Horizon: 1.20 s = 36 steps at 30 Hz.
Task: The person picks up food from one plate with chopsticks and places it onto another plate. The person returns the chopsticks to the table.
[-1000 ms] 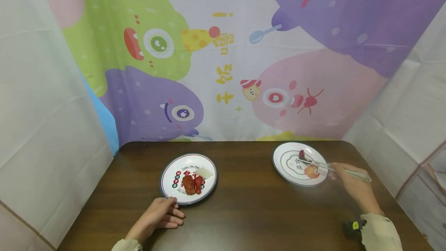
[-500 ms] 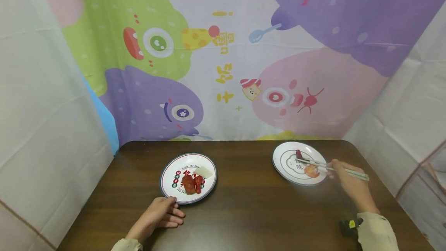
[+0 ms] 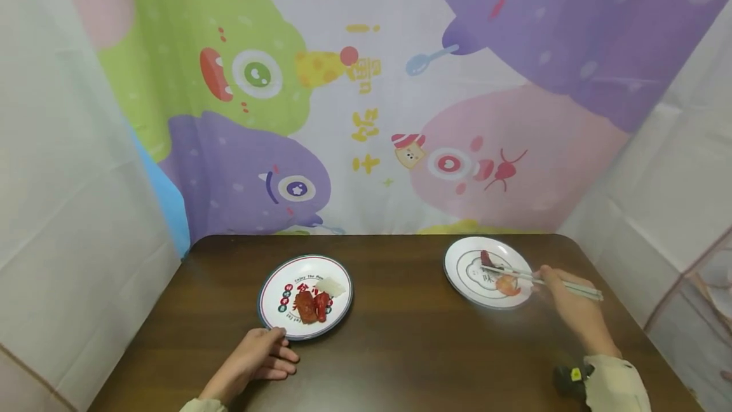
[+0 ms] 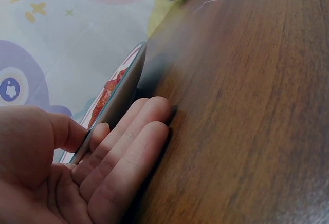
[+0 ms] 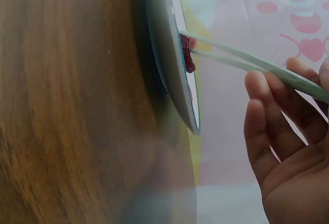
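My left hand [image 3: 257, 356] pinches the near rim of a white plate [image 3: 271, 297] between thumb and forefinger. In the left wrist view its other fingers [image 4: 134, 154] extend beneath the rim, close to the table. Two glossy reddish-brown food pieces [image 3: 305, 306] and a flat whitish piece [image 3: 330, 286] lie on that plate. With my right hand [image 3: 572, 311] I hold a pair of pale green chopsticks [image 5: 295, 79]. Their tips reach a dark red food piece [image 5: 187, 57] on a second white plate [image 3: 455, 266]. Nearer my hand on it lies an orange, shrimp-like piece [image 3: 507, 285].
Both plates stand on a dark brown wooden table [image 3: 394, 336]. A cartoon-printed cloth [image 3: 366, 196] hangs behind it, with pale cloth walls at both sides. A dark device with a yellow label [image 3: 568, 379] sits at my right wrist.
The chopstick tips and the dark red piece have shifted slightly left on the right plate. My left hand keeps its hold on the plate rim. The head view has shifted a little.
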Available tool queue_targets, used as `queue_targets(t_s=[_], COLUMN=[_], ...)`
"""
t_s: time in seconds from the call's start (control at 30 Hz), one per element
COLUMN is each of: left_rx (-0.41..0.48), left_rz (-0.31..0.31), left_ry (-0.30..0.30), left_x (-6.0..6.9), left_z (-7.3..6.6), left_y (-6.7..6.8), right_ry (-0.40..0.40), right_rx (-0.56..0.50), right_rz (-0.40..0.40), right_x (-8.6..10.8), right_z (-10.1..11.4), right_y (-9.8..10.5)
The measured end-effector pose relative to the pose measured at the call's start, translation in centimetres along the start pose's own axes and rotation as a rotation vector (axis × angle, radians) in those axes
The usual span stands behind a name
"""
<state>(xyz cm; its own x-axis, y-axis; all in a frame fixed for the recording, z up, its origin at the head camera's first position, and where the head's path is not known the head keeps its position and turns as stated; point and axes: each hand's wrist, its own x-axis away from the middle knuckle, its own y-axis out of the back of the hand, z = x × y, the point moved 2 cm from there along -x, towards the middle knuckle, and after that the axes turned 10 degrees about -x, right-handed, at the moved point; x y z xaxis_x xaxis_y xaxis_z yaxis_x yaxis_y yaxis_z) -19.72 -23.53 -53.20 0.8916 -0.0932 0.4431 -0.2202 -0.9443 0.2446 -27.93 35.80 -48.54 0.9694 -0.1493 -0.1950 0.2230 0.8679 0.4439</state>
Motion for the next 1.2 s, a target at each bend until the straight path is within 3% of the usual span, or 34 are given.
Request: queue_targets(t_s=[0.2, 0.57, 0.77, 0.93, 1.2], left_rx=[-0.003, 0.009, 0.006, 0.001, 0.001], left_rz=[0.003, 0.004, 0.011, 0.02, 0.014], left_ry=[-0.008, -0.01, -0.017, -0.019, -0.014], left_x=[0.1, 0.1, 0.0, -0.1, -0.2], left_z=[-0.2, 0.2, 0.3, 0.2, -0.1], left_y=[0.1, -0.1, -0.1, -0.1, 0.0], right_ry=[0.018, -0.004, 0.049, 0.059, 0.105], right_rx=[0.047, 0.037, 0.06, 0.014, 0.07], right_rz=[0.008, 0.021, 0.002, 0.022, 0.016], right_x=[0.1, 0.8, 1.0, 0.9, 0.9], right_z=[1.0, 2.0, 1.9, 2.1, 3.1], right_y=[0.1, -0.2, -0.2, -0.3, -0.2])
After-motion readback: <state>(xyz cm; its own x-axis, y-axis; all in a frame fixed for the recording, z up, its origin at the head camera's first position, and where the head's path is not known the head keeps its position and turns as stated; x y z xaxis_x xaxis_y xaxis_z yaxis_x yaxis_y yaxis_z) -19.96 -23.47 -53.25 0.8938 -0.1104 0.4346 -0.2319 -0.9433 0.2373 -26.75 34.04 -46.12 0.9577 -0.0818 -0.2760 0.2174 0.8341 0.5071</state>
